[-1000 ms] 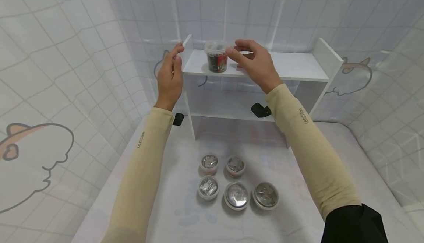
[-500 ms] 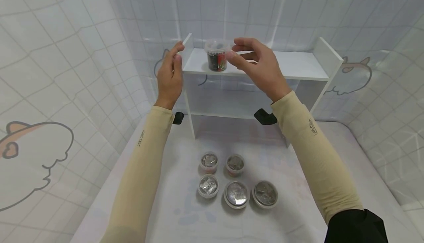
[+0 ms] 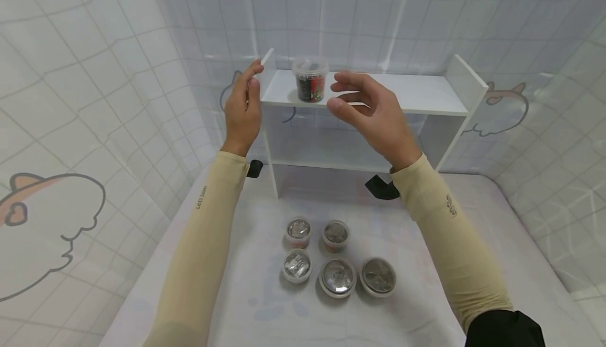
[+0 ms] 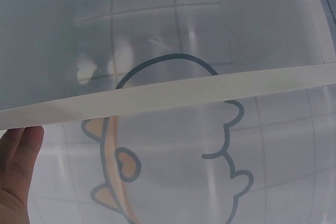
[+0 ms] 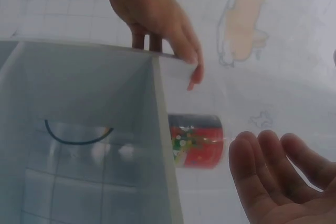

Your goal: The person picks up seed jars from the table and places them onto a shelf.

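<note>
A small clear plastic tub (image 3: pixel 310 80) with a lid and a black and red wrap stands upright on the top board of the white shelf unit (image 3: pixel 416 92), toward its left end. Just right of the tub is my right hand (image 3: pixel 369 108), fingers loosely bent around nothing. In the right wrist view a gap shows between those fingertips and the tub (image 5: pixel 197 141). My left hand (image 3: pixel 243 110) rests against the shelf's left side panel, its fingers nearly straight. Fingertips (image 4: pixel 32 135) touch the panel's edge in the left wrist view.
Below the shelf, several lidded tubs stand on the cloth-covered table: two smaller ones behind, a pale one (image 3: pixel 297 265) at front left and two wider ones, including a silver-topped tub (image 3: pixel 337 277). Tile-patterned curtains (image 3: pixel 189 21) surround the table.
My right hand has let go of the tub and drawn back slightly right and down. The tub stays where it stood. My left hand has kept its place on the side panel.
</note>
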Motion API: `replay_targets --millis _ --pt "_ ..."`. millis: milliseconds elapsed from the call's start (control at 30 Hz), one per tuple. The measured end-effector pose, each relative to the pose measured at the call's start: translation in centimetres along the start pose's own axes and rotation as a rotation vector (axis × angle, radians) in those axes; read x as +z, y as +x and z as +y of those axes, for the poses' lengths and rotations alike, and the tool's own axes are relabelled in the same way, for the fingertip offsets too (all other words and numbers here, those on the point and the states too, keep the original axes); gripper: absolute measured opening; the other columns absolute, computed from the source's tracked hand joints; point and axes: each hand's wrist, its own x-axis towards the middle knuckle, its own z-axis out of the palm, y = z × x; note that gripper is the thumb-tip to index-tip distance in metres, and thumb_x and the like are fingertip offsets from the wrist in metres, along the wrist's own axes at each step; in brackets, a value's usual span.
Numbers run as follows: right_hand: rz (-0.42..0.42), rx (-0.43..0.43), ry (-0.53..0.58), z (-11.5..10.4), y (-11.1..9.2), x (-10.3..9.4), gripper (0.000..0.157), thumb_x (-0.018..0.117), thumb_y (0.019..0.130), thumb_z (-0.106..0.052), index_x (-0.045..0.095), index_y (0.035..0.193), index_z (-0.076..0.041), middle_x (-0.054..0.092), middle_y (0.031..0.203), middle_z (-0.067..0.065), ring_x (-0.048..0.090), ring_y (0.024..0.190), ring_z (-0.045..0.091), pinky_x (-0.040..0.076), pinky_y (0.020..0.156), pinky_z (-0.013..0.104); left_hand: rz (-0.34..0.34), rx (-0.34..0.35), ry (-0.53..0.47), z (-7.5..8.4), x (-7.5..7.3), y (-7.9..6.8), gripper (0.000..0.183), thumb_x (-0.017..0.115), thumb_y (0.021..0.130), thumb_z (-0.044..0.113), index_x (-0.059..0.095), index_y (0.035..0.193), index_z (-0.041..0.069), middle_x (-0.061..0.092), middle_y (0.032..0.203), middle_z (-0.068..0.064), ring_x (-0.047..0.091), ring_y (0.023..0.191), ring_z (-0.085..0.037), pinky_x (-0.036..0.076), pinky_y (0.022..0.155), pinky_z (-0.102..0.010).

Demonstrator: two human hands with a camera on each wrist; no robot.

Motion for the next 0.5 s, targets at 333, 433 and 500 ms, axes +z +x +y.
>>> replay_targets --millis 333,433,500 --pt "-0.061 -0.053 0.015 1.7 -2.9 0.7 0.049 0.076 0.093 -0.013 0.060 0.139 -0.012 0.066 0.125 0.004 0.063 0.113 0.021 0.050 0.098 0.037 0.009 0.037 0.028 -0.1 0.0 0.0 0.032 0.044 0.111 0.020 0.060 0.139 0.016 0.052 0.148 0.018 0.041 0.067 -0.019 0.023 0.118 -0.026" --pt "-0.080 -0.051 0.037 2.8 -3.5 0.8 0.051 0.077 0.090 -0.008 0.060 0.139 -0.010 0.066 0.125 0.005 0.063 0.112 0.024 0.051 0.096 0.038 0.017 0.042 0.027 -0.1 0.0 0.0 0.032 0.045 0.110 0.019 0.060 0.138 0.015 0.052 0.148 0.017 0.056 0.078 -0.020 0.022 0.119 -0.028" --pt "-0.090 -0.045 0.045 3.6 -3.9 0.9 0.053 0.078 0.089 -0.006 0.060 0.139 -0.010 0.065 0.125 0.006 0.063 0.112 0.026 0.051 0.095 0.038 0.020 0.039 0.024 0.0 0.0 0.0 0.032 0.045 0.110 0.018 0.061 0.138 0.015 0.053 0.147 0.016 0.060 0.087 -0.022 0.023 0.119 -0.029"
